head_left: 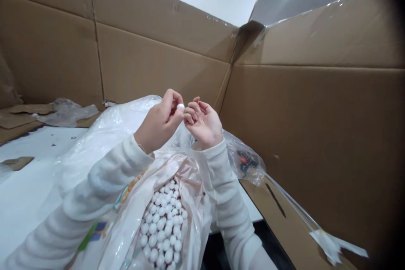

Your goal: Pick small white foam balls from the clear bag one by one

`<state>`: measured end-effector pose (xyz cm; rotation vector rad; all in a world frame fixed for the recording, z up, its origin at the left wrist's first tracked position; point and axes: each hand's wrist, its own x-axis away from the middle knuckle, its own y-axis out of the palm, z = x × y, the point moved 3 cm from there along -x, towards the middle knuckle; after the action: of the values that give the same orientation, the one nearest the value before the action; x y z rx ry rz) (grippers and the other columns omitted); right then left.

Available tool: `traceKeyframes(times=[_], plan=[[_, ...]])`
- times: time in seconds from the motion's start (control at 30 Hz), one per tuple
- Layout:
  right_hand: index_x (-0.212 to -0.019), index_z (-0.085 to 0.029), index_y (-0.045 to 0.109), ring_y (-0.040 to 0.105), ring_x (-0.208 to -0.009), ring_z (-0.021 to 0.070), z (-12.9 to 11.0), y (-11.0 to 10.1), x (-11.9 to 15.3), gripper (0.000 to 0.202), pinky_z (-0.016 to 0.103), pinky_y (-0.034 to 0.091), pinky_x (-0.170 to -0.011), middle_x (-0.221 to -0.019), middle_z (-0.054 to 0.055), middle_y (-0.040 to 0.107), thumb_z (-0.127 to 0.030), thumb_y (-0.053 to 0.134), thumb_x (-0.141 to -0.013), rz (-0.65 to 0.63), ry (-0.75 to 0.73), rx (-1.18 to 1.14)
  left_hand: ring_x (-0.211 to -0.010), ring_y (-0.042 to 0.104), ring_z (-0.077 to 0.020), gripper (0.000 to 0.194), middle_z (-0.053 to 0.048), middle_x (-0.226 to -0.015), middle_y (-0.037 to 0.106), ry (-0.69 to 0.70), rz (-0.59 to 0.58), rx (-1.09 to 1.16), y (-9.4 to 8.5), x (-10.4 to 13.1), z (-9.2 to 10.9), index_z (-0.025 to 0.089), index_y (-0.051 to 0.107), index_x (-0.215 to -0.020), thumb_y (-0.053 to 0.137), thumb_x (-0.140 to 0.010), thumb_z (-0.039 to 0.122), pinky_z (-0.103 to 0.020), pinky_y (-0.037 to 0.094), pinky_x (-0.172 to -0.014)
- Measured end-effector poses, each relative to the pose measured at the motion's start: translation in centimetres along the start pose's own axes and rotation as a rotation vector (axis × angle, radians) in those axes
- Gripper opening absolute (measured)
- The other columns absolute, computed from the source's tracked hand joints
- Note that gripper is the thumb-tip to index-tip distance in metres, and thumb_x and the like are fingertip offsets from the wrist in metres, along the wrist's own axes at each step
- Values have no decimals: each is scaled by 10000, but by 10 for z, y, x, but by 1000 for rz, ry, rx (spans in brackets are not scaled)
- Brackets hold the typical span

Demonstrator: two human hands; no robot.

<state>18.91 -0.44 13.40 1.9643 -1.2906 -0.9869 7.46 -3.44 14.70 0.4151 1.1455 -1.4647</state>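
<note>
"Where is the white ball (180,106)?"

"Near the centre of the view, raised above and beyond a gaping plastic bag (126,219). The person's left grip (160,124) pinches it between thumb and forefinger."

"Which way does it point?"

"Its visible end faces up, at the tips of the fingers. That part looks wider from side to side than it is tall, but the fingers cover the rest, so I cannot tell its true long axis."

"And the right grip (204,124)?"

"Just beside the left, palm turned up, fingers curled inward. I cannot tell whether they hold anything."

"What lies around them?"

"Similar balls (163,219) fill the plastic bag, whose mouth stretches lengthwise away from the person, between two white sleeves (107,173). A clear bag (248,160) with black and red contents lies beyond the right sleeve. To the left is a white bench (41,147); tall cardboard walls (158,46) stand behind."
</note>
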Motion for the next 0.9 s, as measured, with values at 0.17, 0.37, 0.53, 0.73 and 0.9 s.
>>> traceKeyframes(times=[0.17, 0.37, 0.53, 0.73, 0.9], plan=[[-675, -190, 450, 270, -404, 76, -1, 6, 5, 285, 182, 287, -394, -521, -53, 313, -163, 229, -854, -10, -22, -7, -493, 394, -103, 136, 41, -613, 411, 5, -23, -9, 7, 2, -1, 190, 396, -796, 331, -736, 87, -239, 309, -499], [-689, -191, 450, 291, -422, 80, 3, 10, 8, 262, 196, 326, -429, -551, -44, 346, -189, 237, -842, 19, -48, -22, -495, 376, -113, 105, 34, -605, 399, 72, -41, -123, 0, 3, 1, 192, 369, -738, 336, -720, 94, -247, 304, -508], [-735, -194, 465, 344, -454, 77, 2, 16, 12, 232, 196, 370, -460, -609, -32, 409, -235, 261, -838, 44, -85, -25, -587, 510, -129, 135, -9, -726, 557, 215, -173, -328, 0, 3, 3, 174, 435, -821, 340, -871, 256, -236, 357, -537], [-758, -201, 474, 402, -485, 83, 4, 25, 20, 261, 188, 378, -431, -656, -19, 447, -282, 243, -848, 98, -79, 24, -649, 568, -146, 153, -24, -764, 604, 384, -157, -493, 6, 2, -2, 169, 482, -926, 397, -876, 286, -253, 415, -592], [-766, -199, 499, 423, -507, 79, 8, 29, 22, 260, 179, 381, -436, -686, -10, 475, -289, 269, -845, 36, -91, 31, -627, 567, -156, 180, -39, -711, 609, 420, -39, -543, 6, 2, -2, 167, 522, -807, 390, -876, 269, -267, 415, -577]])
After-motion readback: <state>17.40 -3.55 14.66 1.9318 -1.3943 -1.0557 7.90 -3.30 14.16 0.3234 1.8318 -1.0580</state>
